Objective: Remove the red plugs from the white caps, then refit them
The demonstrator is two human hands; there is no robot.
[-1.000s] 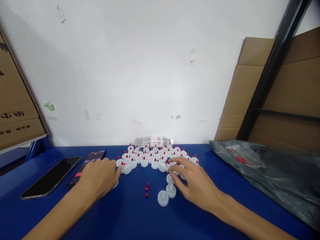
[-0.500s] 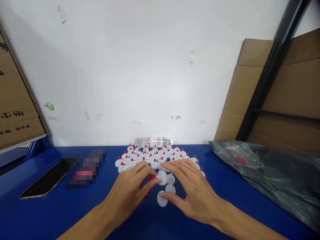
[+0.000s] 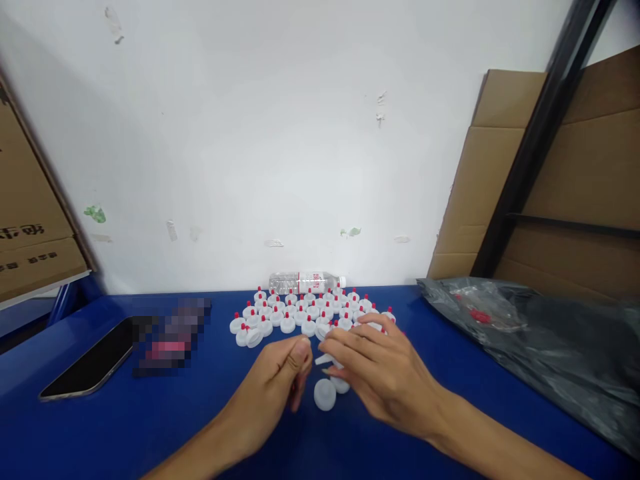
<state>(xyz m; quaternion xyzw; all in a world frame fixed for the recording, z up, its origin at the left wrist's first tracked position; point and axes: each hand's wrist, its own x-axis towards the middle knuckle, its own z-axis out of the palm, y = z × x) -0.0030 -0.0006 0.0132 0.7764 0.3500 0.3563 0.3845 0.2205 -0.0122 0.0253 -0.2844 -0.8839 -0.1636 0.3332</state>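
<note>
Right hand point(image 3: 385, 367) partly hides white caps point(image 3: 313, 312); bottle point(image 3: 306, 283) lies behind.

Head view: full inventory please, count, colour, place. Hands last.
Table: 1, blue, under the work
Wall: 1, white, behind
Bottle: 1, clear, lying behind the caps
Red-tipped caps: dozens, white, clustered mid-table
Caps without visible red tips: at least two, white, by the right hand
Phone: 1, dark screen, table left
Pixelated patch: 1, purple and pink, right of phone
Plastic sheeting: 1, dark grey, table right
Red pieces: count unclear, on the sheeting
Cardboard: several pieces, brown, both sides
Post: 1, black, right
Left hand: 1, bare, table centre; grip contents unclear
Right hand: 1, bare, over white pieces
</note>
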